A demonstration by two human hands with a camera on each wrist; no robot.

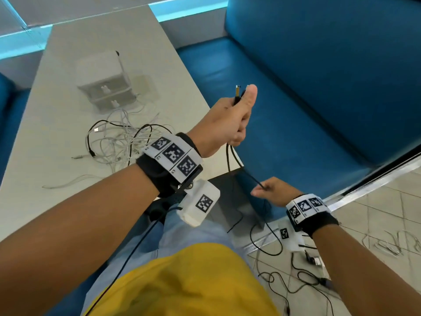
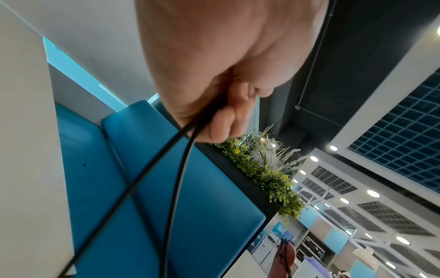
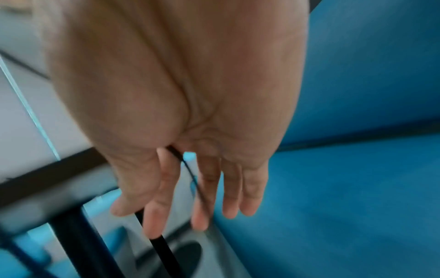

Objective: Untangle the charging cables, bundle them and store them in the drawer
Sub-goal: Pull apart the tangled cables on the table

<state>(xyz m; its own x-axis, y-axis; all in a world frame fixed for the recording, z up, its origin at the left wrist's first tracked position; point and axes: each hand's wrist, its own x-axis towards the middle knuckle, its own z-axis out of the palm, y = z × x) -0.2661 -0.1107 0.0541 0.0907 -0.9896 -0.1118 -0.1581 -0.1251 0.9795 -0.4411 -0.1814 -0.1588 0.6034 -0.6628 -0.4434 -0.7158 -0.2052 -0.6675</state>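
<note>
My left hand (image 1: 242, 115) is raised over the blue bench and grips a black cable (image 1: 230, 156) in its fist, the USB plug (image 1: 237, 91) sticking up beside the thumb. In the left wrist view, two black strands (image 2: 181, 169) drop out below the curled fingers (image 2: 221, 124). Lower and to the right, my right hand (image 1: 262, 189) pinches the same cable between thumb and index, the other fingers (image 3: 228, 188) held nearly straight. A tangle of white and black cables (image 1: 118, 142) lies on the table. Behind it stands a small translucent drawer unit (image 1: 107, 87).
The grey table (image 1: 57, 201) runs along my left, and the blue bench (image 1: 296, 99) is ahead and to the right. More black cable (image 1: 296, 270) trails over the tiled floor by my right forearm. Pale cables (image 1: 387, 246) lie further right.
</note>
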